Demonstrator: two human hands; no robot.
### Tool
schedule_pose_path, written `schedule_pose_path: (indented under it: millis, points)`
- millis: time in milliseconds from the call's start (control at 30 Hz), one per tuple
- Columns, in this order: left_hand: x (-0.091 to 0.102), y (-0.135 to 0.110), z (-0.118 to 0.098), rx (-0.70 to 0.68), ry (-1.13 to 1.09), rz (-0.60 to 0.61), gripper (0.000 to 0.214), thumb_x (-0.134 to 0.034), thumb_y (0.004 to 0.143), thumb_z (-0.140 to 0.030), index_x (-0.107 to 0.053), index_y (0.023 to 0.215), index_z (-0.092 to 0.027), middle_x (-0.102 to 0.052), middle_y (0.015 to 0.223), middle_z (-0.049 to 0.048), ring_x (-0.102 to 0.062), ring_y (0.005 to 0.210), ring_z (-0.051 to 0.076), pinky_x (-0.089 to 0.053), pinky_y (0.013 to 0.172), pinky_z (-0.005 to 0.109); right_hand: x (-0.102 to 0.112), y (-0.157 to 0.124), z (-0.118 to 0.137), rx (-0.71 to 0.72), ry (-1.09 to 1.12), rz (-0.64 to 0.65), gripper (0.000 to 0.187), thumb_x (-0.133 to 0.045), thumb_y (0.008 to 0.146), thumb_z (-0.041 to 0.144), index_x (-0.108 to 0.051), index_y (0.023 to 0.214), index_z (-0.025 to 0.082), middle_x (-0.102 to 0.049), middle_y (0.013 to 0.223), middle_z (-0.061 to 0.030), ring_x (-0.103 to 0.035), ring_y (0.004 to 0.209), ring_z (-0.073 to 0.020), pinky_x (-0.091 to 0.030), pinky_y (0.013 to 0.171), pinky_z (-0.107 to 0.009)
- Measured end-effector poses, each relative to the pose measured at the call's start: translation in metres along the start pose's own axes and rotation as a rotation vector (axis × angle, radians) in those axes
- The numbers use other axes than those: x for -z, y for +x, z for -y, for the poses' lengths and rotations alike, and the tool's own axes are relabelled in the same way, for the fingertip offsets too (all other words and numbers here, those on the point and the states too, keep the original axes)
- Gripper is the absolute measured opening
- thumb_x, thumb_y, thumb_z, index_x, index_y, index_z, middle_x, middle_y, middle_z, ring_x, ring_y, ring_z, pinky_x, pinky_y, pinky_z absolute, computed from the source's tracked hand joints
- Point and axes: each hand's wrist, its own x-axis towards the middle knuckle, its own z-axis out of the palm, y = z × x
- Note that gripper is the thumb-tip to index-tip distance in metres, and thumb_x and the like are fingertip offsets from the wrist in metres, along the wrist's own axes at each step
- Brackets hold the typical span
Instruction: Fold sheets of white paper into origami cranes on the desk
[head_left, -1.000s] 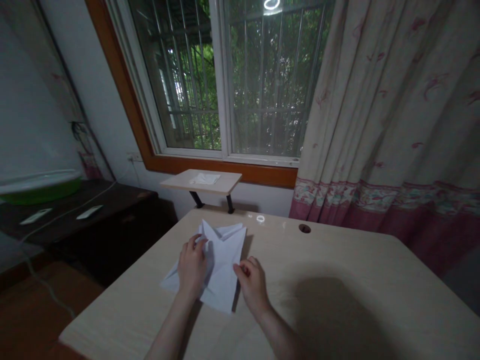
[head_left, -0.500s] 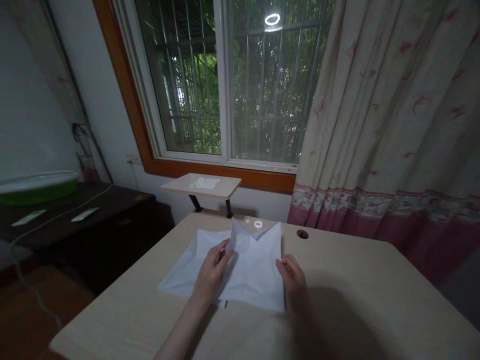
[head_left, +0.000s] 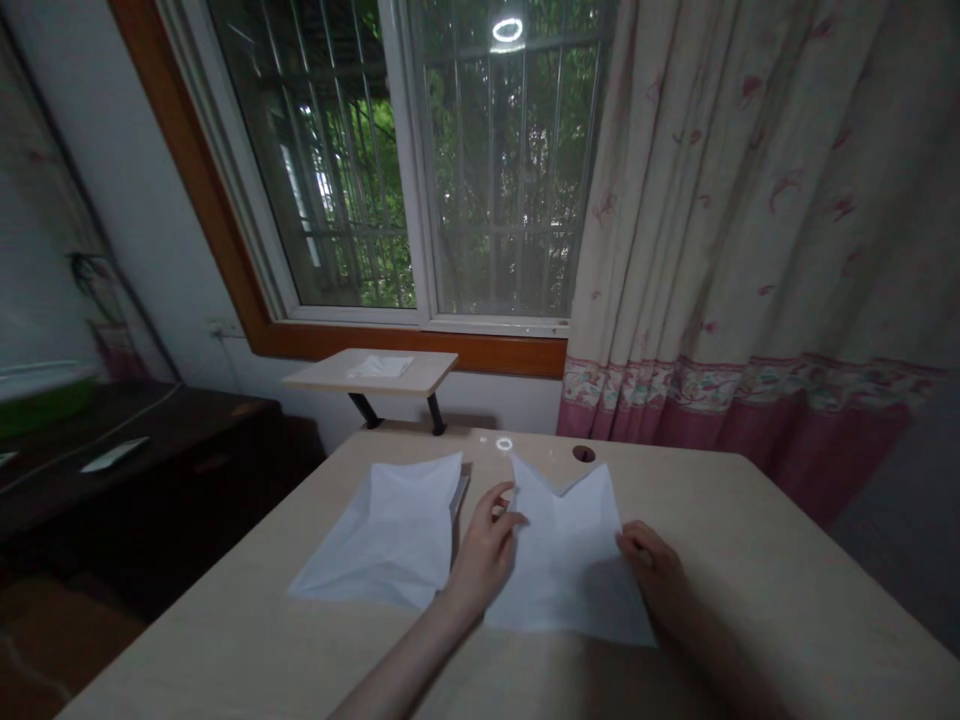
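A thin white sheet [head_left: 574, 560] with a V-shaped dip in its far edge hangs or lies between my hands, its material paper-like. My left hand [head_left: 487, 545] pinches its left edge between thumb and fingers. At the opposite edge, my right hand [head_left: 652, 565] grips the sheet with curled fingers. To the left, a second creased white sheet [head_left: 405, 530] rests on the table, near my left wrist. A pale flat edge [head_left: 460, 495] shows beside that second sheet; what it belongs to is mostly hidden.
The light wooden table [head_left: 757, 580] has a round cable hole [head_left: 583, 454]. A small raised shelf [head_left: 322, 376] with a crumpled white piece [head_left: 381, 367] stands at the back. A dark side table [head_left: 225, 420] is at the left, and a curtain [head_left: 712, 250] hangs at the right.
Both hands have carried the notched sheet to the right, off the other white sheet, which now lies apart at the left. The camera view has shifted slightly right.
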Motion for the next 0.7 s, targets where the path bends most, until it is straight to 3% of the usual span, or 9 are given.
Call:
schedule_pose_path:
  millis: [167, 300, 500, 633, 700]
  points:
    - [-0.021, -0.012, 0.005, 0.052, -0.001, 0.05, 0.05, -0.038, 0.072, 0.012, -0.067, 0.094, -0.022, -0.046, 0.135, 0.0093, -0.051, 0.117, 0.023, -0.048, 0.099, 0.044, 0.008, -0.001, -0.028, 0.017, -0.228, -0.005, 0.036, -0.044, 0.091, 0.043, -0.05, 0.061, 0.023, -0.057, 0.065, -0.0022, -0.055, 0.065, -0.0202, -0.043, 0.065, -0.032]
    - [-0.025, -0.022, 0.01, 0.056, 0.022, 0.057, 0.05, -0.036, 0.074, 0.013, -0.067, 0.095, -0.022, -0.049, 0.133, 0.0099, -0.047, 0.122, 0.025, -0.047, 0.101, 0.047, 0.009, -0.001, -0.039, 0.003, -0.378, 0.026, 0.03, -0.046, 0.089, 0.032, -0.052, 0.061, 0.023, -0.061, 0.067, -0.0035, -0.058, 0.071, -0.0225, -0.043, 0.069, -0.034]
    - [-0.015, -0.026, 0.004, 0.011, 0.172, 0.2, 0.059, -0.037, 0.066, 0.016, -0.067, 0.098, -0.024, -0.049, 0.136, 0.0079, -0.044, 0.124, 0.028, -0.049, 0.098, 0.049, 0.012, -0.002, -0.025, 0.1, -0.598, 0.075, 0.027, -0.049, 0.09, 0.023, -0.054, 0.064, 0.022, -0.062, 0.074, -0.0043, -0.057, 0.076, -0.0224, -0.043, 0.071, -0.035]
    - [-0.011, -0.024, 0.002, -0.019, 0.357, 0.16, 0.056, -0.044, 0.067, 0.015, -0.068, 0.099, -0.025, -0.043, 0.144, 0.0075, -0.04, 0.127, 0.034, -0.043, 0.101, 0.06, 0.013, -0.004, -0.011, 0.146, -0.718, 0.098, 0.019, -0.053, 0.088, 0.022, -0.057, 0.069, 0.021, -0.062, 0.079, -0.0059, -0.058, 0.08, -0.0243, -0.045, 0.074, -0.038]
    - [-0.012, -0.024, 0.004, -0.039, 0.359, 0.15, 0.054, -0.045, 0.07, 0.014, -0.068, 0.101, -0.024, -0.043, 0.145, 0.0089, -0.039, 0.13, 0.034, -0.042, 0.102, 0.059, 0.012, -0.005, -0.009, 0.121, -0.727, 0.089, 0.013, -0.055, 0.086, 0.021, -0.058, 0.073, 0.021, -0.063, 0.083, -0.0074, -0.059, 0.081, -0.0251, -0.047, 0.073, -0.039]
